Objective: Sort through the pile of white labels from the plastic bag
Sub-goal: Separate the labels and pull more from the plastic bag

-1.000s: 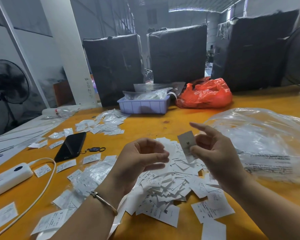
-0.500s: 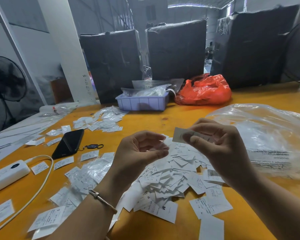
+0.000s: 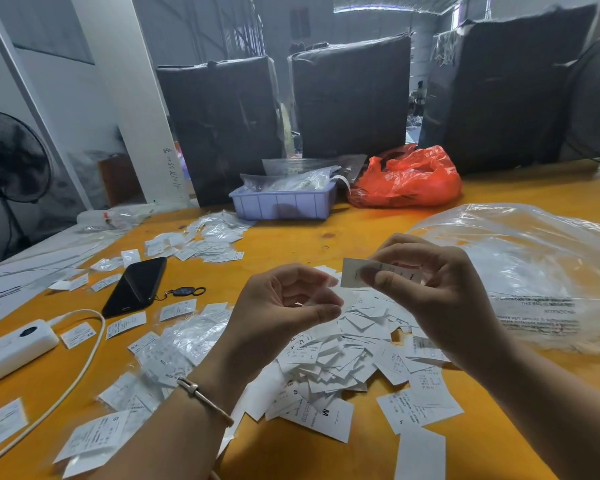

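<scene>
The right hand is raised over the orange surface and pinches one white label between thumb and curled fingers, so its grip is clamped on that label. The label lies roughly flat and sideways, with its free end pointing toward the left hand. The left hand hovers just beside it, palm turned inward, fingers loosely curled and its grip apart, holding nothing; a thin bracelet sits on that wrist.

Beneath both hands lies the pile of labels, a loose heap of white slips, some printed with S or M. The large clear plastic bag lies crumpled on the surface to the right of the pile. More labels are scattered to the left around a black phone, a key fob and a white power strip with its cable. Farther back stand a pale blue tray and an orange bag.
</scene>
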Demonstrator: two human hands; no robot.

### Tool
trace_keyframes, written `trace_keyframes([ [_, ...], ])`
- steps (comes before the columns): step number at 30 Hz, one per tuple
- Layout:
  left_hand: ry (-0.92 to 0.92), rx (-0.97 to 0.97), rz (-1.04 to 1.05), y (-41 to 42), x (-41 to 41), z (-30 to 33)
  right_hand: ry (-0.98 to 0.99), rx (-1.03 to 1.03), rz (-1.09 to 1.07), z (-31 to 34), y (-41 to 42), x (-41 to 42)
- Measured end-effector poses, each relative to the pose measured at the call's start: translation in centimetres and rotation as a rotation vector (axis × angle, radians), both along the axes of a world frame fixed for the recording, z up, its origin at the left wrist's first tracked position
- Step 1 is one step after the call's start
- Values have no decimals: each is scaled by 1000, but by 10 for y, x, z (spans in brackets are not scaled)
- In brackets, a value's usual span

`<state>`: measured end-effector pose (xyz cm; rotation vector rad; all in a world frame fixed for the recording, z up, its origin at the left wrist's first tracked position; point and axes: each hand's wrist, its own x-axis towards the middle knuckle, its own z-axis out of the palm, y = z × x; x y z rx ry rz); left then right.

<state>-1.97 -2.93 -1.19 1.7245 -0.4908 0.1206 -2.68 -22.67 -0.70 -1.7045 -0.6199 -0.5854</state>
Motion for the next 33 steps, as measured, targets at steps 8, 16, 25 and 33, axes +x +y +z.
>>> trace_keyframes([
  [8,-1,30,-4,0,1,-1,12,81,43,0,-2,1],
  [16,-24,23,-4,0,0,0,16,-1,-2,-2,0,1],
  [25,-37,-16,-36,2,3,-3,19,92,-71,-5,0,1],
  [33,40,-108,-70,4,7,-4,239,-201,92,-14,4,4],
])
